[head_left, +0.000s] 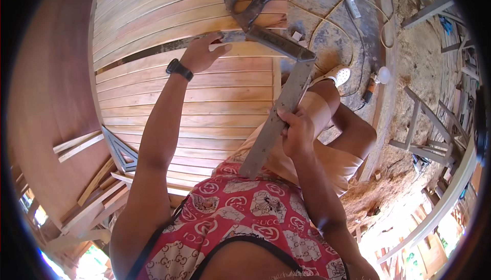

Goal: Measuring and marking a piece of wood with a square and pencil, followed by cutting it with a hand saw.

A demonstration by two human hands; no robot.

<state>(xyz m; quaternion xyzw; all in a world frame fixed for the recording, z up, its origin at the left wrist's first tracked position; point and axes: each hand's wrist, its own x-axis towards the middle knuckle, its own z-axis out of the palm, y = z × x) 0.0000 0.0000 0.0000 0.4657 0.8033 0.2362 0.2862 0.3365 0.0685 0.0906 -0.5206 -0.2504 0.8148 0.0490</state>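
Note:
My right hand (298,130) is closed round the long metal blade of a try square (266,142), held over my lap. The square's dark stock (281,44) reaches out at an angle over the slats' right edge. My left hand (203,54), a black watch on its wrist, hovers at a dark gap between two sections of wooden slats (194,85). Its thumb stands apart from the fingers, and I see nothing in it. Beyond the stock, a handsaw (248,1) with a worn handle lies on the far slats.
A blue-grey triangular square (120,149) rests by the slats' left edge, near wood strips (76,144) on a broad brown board (51,65). Cords, a white power strip (353,6) and an orange-and-black tool (368,90) lie on the floor at right. Wooden frames (429,121) stand farther right.

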